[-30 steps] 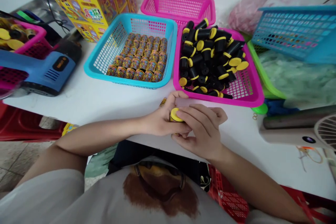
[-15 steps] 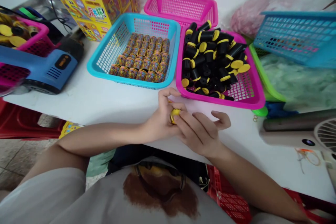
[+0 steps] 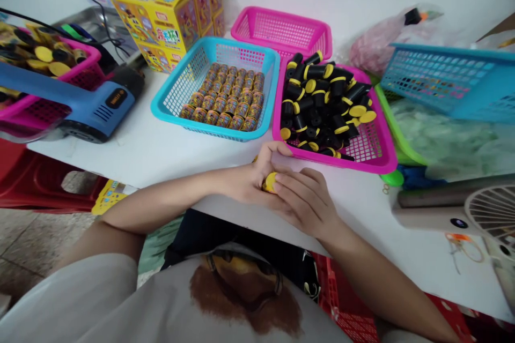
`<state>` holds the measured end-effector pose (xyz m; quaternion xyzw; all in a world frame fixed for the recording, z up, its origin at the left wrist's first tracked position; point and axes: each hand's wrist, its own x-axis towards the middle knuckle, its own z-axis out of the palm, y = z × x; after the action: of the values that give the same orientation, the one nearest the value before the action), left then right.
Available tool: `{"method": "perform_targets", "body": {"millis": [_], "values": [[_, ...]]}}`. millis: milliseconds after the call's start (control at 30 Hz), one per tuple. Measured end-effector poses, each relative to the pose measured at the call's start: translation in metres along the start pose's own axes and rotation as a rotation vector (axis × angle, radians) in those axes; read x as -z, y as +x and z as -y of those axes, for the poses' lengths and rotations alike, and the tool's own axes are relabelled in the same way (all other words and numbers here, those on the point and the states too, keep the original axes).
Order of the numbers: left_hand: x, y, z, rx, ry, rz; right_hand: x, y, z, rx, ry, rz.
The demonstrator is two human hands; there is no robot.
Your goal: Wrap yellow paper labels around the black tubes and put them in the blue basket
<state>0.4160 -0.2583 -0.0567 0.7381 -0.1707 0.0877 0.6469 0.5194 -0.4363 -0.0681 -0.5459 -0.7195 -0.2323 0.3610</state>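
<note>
Both hands meet above the front part of the white table, in front of the baskets. My left hand (image 3: 254, 179) is closed around a small canister with a yellow lid (image 3: 270, 182); most of its body is hidden by the fingers. My right hand (image 3: 308, 201) is closed against it, its fingertips pressing on the lid side. Just beyond is a blue basket (image 3: 169, 117) with rows of small patterned canisters (image 3: 227, 99) standing upright. Beside it, a pink basket (image 3: 388, 158) holds a loose heap of black canisters with yellow lids (image 3: 317, 97).
A blue heat gun (image 3: 107, 110) lies at the left beside another filled pink basket (image 3: 94, 59). Yellow printed boxes (image 3: 155, 16) are stacked at the back. A second blue basket (image 3: 446, 77) sits over a green one (image 3: 402, 142) at right, near a fan (image 3: 491, 209).
The head view has shifted, so the baskets and boxes sit lower in it. My right hand's outstretched finger has curled in, and both hands remain around the canister.
</note>
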Motion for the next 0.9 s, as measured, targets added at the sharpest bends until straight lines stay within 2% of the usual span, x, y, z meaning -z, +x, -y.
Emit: {"method": "perform_targets", "body": {"millis": [67,100,133,200,267,300,367,433,533,633,700,800,900], "values": [[0.005,0.001,-0.011,-0.04,0.095,-0.025,0.001,0.005,-0.004,-0.022,-0.058,-0.06],[0.009,0.001,-0.019,-0.02,0.143,-0.106,0.003,0.008,-0.008,-0.061,-0.079,-0.085],[0.014,0.001,-0.028,0.018,0.184,-0.179,0.006,0.012,-0.014,-0.12,-0.092,-0.103],[0.029,0.004,-0.047,0.104,0.261,-0.253,0.014,0.021,-0.032,-0.301,-0.096,-0.09],[0.053,0.015,-0.066,0.166,0.436,-0.3,0.02,0.031,-0.059,-0.545,-0.105,0.012],[0.068,0.023,-0.073,0.187,0.568,-0.336,0.021,0.036,-0.074,-0.678,-0.114,0.103],[0.101,0.046,-0.079,0.275,0.846,-0.428,0.018,0.046,-0.104,-0.89,-0.195,0.385],[0.132,0.072,-0.075,0.432,1.056,-0.467,0.009,0.056,-0.125,-0.919,-0.19,0.502],[0.163,0.103,-0.058,0.695,1.283,-0.359,-0.006,0.067,-0.137,-0.909,-0.211,0.582],[0.172,0.115,-0.041,0.897,1.361,-0.214,-0.013,0.069,-0.136,-0.932,-0.252,0.604],[0.171,0.114,-0.035,0.971,1.353,-0.166,-0.013,0.068,-0.134,-0.944,-0.25,0.597],[0.168,0.107,-0.031,1.017,1.346,-0.124,-0.008,0.071,-0.133,-0.957,-0.204,0.554],[0.163,0.099,-0.035,0.992,1.341,-0.148,0.004,0.077,-0.13,-0.968,-0.165,0.468]]}}
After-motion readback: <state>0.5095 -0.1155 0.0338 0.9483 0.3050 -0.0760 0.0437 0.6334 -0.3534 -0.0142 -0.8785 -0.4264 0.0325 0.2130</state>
